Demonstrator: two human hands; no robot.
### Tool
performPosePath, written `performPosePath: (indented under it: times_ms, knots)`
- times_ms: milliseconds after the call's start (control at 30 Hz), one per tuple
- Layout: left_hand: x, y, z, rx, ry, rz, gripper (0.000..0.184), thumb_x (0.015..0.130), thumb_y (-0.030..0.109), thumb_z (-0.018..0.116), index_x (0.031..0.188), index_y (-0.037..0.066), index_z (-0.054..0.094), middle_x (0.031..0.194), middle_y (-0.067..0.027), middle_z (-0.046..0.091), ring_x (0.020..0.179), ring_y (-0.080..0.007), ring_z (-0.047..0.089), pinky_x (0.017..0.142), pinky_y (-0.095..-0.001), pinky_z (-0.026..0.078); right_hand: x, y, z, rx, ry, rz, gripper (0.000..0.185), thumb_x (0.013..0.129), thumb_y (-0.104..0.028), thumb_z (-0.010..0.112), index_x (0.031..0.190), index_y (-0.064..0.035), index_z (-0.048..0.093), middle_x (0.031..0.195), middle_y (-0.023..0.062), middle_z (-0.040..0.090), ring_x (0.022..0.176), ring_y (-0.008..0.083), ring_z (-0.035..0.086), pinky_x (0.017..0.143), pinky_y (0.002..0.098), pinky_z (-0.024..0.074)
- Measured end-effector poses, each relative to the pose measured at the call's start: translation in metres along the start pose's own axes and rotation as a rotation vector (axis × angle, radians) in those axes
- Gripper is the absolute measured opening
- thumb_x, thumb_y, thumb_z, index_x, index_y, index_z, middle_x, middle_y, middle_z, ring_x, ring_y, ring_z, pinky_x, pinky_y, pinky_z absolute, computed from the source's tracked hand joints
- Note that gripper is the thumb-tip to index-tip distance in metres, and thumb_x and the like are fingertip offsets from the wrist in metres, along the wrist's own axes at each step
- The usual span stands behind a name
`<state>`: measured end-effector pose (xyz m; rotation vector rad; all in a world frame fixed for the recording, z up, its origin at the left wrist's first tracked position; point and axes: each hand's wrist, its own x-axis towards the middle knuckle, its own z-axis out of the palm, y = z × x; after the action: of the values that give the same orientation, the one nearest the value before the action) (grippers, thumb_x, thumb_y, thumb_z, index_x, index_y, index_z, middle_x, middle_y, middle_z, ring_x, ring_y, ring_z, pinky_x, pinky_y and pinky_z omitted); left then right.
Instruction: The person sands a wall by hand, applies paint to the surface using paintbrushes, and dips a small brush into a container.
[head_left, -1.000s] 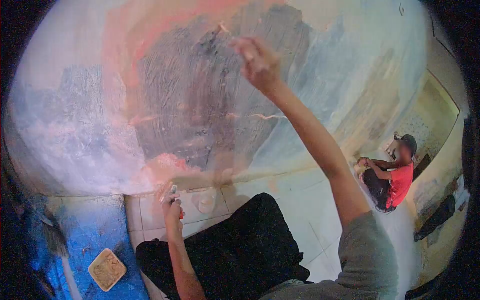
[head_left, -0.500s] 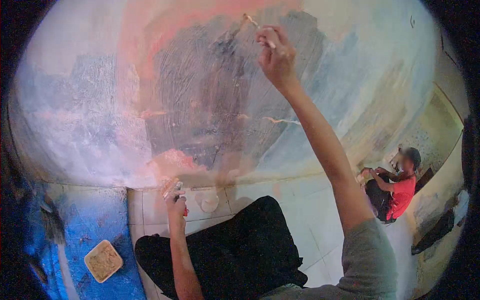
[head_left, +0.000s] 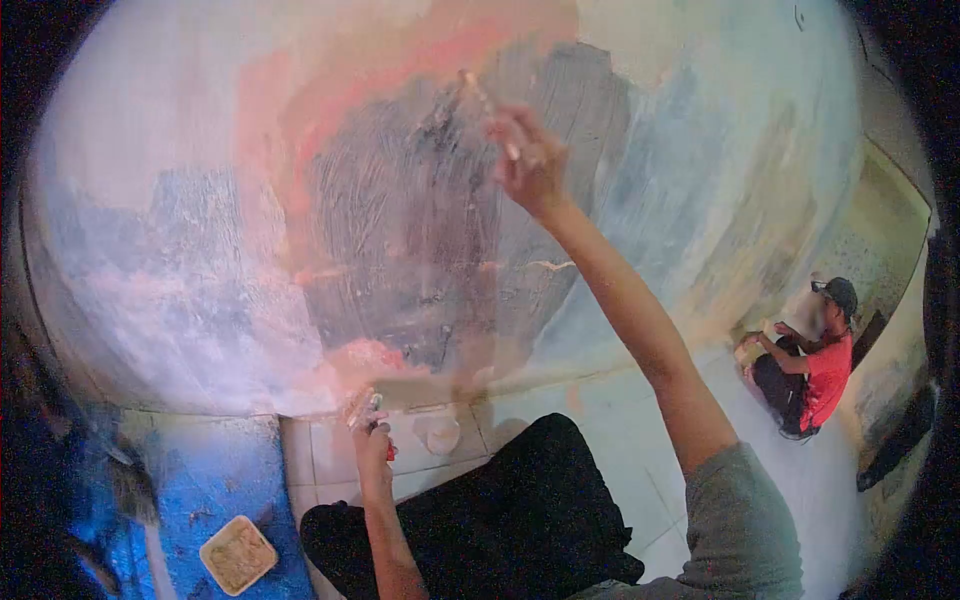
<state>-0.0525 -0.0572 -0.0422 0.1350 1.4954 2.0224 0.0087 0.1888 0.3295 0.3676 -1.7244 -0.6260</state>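
My right hand (head_left: 530, 165) is raised in front of the painted wall (head_left: 690, 180), its fingers closed round a thin paintbrush (head_left: 480, 92). The brush tip is at the upper edge of a dark grey-brown patch (head_left: 400, 200) bordered by pink. Low on the left, my left hand (head_left: 374, 445) grips a paint-smeared tool (head_left: 362, 408) with a red handle end; its exact kind is hard to make out. That tool is near the foot of the wall, beside a salmon-pink area (head_left: 365, 358).
A square tub (head_left: 238, 556) with pale paste stands on a blue, paint-stained sheet (head_left: 225, 480) at left. White floor tiles (head_left: 655, 480) lie around my black-clothed leg (head_left: 480, 510). Another person (head_left: 815, 360) in a red shirt and cap crouches at the right by the wall.
My view has shifted, so the wall's patch, tub and floor appear lower. The brush in my right hand is slightly lower against the dark patch. My left hand keeps its tool.
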Motion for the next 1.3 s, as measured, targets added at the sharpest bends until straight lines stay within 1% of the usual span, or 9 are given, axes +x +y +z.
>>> performPosePath:
  times_ms: [100, 167, 267, 500, 600, 700, 867, 1000, 1300]
  knots:
    - [-0.024, 0.021, 0.01, 0.053, 0.036, 0.072, 0.024, 0.079, 0.0, 0.051, 0.103, 0.002, 0.056, 0.089, -0.0077, 0.054, 0.047, -0.01, 0.044, 0.037, -0.0229, 0.037, -0.005, 0.003, 0.01, -0.061, 0.1, 0.187, 0.024, 0.072, -0.004, 0.061, 0.093, -0.0151, 0.064, 0.102, 0.0024, 0.064, 0.062, 0.0211, 0.064, 0.048, 0.0331, 0.0509]
    - [-0.014, 0.007, 0.008, 0.026, 0.042, 0.096, 0.025, 0.079, 0.0, 0.05, 0.103, 0.001, 0.057, 0.086, -0.0074, 0.053, 0.046, -0.01, 0.043, 0.037, -0.0237, 0.036, 0.0, -0.006, 0.012, 0.019, -0.053, -0.069, 0.025, 0.07, -0.005, 0.062, 0.092, -0.0162, 0.064, 0.104, 0.001, 0.064, 0.057, 0.0206, 0.062, 0.046, 0.0325, 0.05]
    - [-0.004, -0.004, 0.003, 0.021, 0.002, 0.044, 0.025, 0.079, -0.001, 0.05, 0.103, 0.001, 0.057, 0.085, -0.0072, 0.054, 0.046, -0.0095, 0.043, 0.037, -0.0242, 0.036, 0.013, 0.001, 0.006, -0.101, 0.114, 0.163, 0.018, 0.073, 0.003, 0.054, 0.084, -0.0103, 0.06, 0.098, 0.0007, 0.062, 0.061, 0.0206, 0.063, 0.044, 0.0326, 0.0451]
    - [-0.004, -0.008, 0.003, 0.037, 0.032, 0.114, 0.023, 0.08, -0.001, 0.05, 0.101, 0.0, 0.058, 0.095, -0.012, 0.06, 0.045, -0.0093, 0.043, 0.037, -0.0245, 0.037, 0.016, 0.006, -0.005, -0.049, -0.059, -0.048, 0.019, 0.073, 0.001, 0.056, 0.086, -0.0111, 0.062, 0.098, -0.0007, 0.063, 0.061, 0.0198, 0.063, 0.045, 0.0322, 0.0463]
    - [-0.006, -0.006, 0.002, 0.055, 0.001, 0.054, 0.023, 0.08, 0.0, 0.051, 0.101, 0.0, 0.058, 0.1, -0.0148, 0.061, 0.044, -0.0099, 0.043, 0.037, -0.0244, 0.036, 0.022, 0.012, -0.009, -0.118, 0.074, 0.192, 0.02, 0.073, -0.001, 0.058, 0.087, -0.0137, 0.063, 0.096, -0.0007, 0.064, 0.061, 0.02, 0.064, 0.046, 0.0324, 0.0481]
    - [-0.002, -0.013, 0.0, 0.008, 0.008, 0.098, 0.023, 0.08, 0.001, 0.051, 0.102, 0.001, 0.058, 0.09, -0.0129, 0.06, 0.043, -0.01, 0.042, 0.037, -0.0242, 0.036, 0.012, -0.001, -0.002, -0.057, -0.122, -0.071, 0.018, 0.075, 0.0, 0.057, 0.086, -0.0132, 0.063, 0.092, -0.0002, 0.064, 0.062, 0.0206, 0.064, 0.048, 0.0325, 0.0492]
    - [-0.012, -0.002, 0.002, -0.01, -0.03, 0.085, 0.023, 0.08, 0.001, 0.052, 0.102, 0.0, 0.058, 0.073, -0.0057, 0.049, 0.043, -0.0099, 0.042, 0.037, -0.0247, 0.036, 0.032, -0.004, -0.001, -0.03, 0.18, 0.195, 0.017, 0.076, 0.005, 0.053, 0.086, -0.007, 0.061, 0.089, 0.0029, 0.067, 0.066, 0.0202, 0.066, 0.05, 0.0312, 0.05]
    - [-0.004, -0.008, 0.0, 0.042, 0.001, 0.068, 0.022, 0.079, 0.001, 0.052, 0.101, 0.0, 0.058, 0.074, -0.0056, 0.05, 0.043, -0.0098, 0.042, 0.037, -0.0248, 0.036, 0.029, -0.027, 0.002, 0.068, -0.043, 0.175, 0.016, 0.078, 0.005, 0.053, 0.087, -0.0058, 0.06, 0.089, 0.0038, 0.068, 0.068, 0.0193, 0.068, 0.052, 0.0304, 0.0508]
    - [-0.005, -0.007, 0.001, 0.031, -0.02, 0.086, 0.021, 0.079, 0.0, 0.053, 0.099, 0.001, 0.059, 0.078, -0.0058, 0.051, 0.047, -0.0097, 0.043, 0.041, -0.0242, 0.038, 0.028, -0.026, 0.006, 0.295, 0.225, 0.475, 0.02, 0.097, -0.015, 0.054, 0.096, 0.002, 0.066, 0.092, 0.0074, 0.07, 0.063, 0.0145, 0.069, 0.053, 0.0247, 0.053]
